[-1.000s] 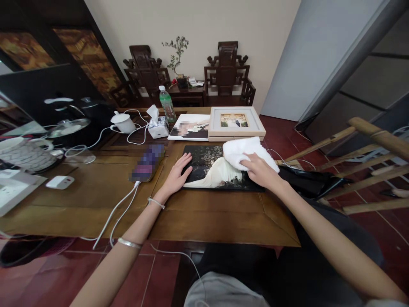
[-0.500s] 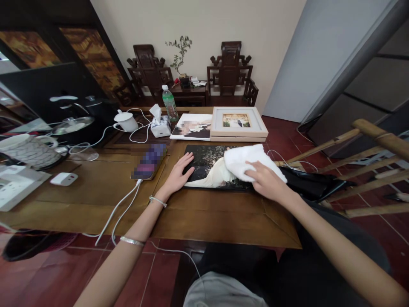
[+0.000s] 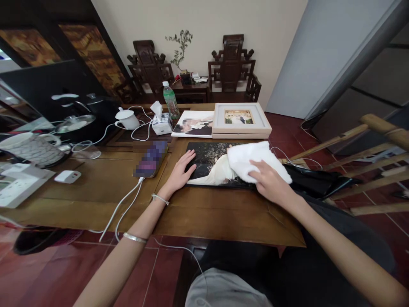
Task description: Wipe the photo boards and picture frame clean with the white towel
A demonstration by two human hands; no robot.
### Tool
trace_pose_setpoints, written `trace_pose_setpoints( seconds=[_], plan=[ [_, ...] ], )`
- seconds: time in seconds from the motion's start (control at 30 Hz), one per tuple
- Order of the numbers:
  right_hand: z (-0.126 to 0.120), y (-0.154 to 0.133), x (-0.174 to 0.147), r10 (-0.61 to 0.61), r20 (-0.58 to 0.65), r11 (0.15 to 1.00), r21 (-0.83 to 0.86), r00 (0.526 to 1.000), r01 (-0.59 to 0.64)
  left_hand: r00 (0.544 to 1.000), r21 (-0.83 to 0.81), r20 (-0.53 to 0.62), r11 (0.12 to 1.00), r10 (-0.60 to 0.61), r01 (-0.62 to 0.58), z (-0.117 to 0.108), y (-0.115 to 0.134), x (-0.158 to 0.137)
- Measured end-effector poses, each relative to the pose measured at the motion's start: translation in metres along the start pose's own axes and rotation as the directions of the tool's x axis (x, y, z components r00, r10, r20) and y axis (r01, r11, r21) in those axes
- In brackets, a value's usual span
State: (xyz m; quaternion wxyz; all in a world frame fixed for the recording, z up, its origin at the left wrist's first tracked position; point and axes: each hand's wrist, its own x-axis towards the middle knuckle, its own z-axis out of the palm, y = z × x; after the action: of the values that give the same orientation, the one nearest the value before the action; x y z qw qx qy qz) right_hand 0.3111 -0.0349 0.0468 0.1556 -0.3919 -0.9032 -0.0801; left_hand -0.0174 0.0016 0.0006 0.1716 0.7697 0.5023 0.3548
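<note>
A dark photo panel (image 3: 211, 164) showing a pale gown lies flat on the wooden table. My left hand (image 3: 180, 171) rests with spread fingers on the panel's left edge. At the right side, my right hand (image 3: 271, 181) presses a white cloth (image 3: 252, 155) onto the panel, with its fingers bent over the cloth. The cloth covers the panel's right part and hangs past its right edge. Just behind the panel are a framed picture (image 3: 239, 117) in a pale box frame and a white-edged photo board (image 3: 193, 124).
Left of the panel lie a phone (image 3: 150, 159) with a white cable, a charger (image 3: 67, 176) and a power strip (image 3: 22, 187). A kettle (image 3: 32, 149), lidded cup (image 3: 127, 118), tissue box (image 3: 162, 123) and green-labelled bottle (image 3: 171, 101) stand farther back. A wooden chair (image 3: 383, 136) is at right.
The view has shifted slightly, so the table things appear a little higher and farther right. Both hands keep nearly the same places on the panel and cloth.
</note>
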Motion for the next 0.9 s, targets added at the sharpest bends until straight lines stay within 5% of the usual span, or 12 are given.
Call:
trace_pose_setpoints(
  seconds=[0.23, 0.67, 0.9],
  plan=[
    [-0.029, -0.049, -0.047, -0.131, 0.048, 0.99, 0.056, 0.99, 0.128, 1.0, 0.008, -0.01, 1.0, 0.007, -0.007, 0.0, -0.001, 0.0],
    [0.022, 0.034, 0.062, -0.01, 0.091, 0.989, 0.145, 0.996, -0.003, 1.0, -0.002, -0.004, 1.0, 0.023, -0.023, -0.002, 0.0, 0.0],
    [0.004, -0.014, 0.014, -0.08, 0.123, 0.994, 0.079, 0.989, 0.071, 1.0, 0.008, -0.006, 1.0, 0.013, -0.013, -0.001, 0.001, -0.001]
  ],
)
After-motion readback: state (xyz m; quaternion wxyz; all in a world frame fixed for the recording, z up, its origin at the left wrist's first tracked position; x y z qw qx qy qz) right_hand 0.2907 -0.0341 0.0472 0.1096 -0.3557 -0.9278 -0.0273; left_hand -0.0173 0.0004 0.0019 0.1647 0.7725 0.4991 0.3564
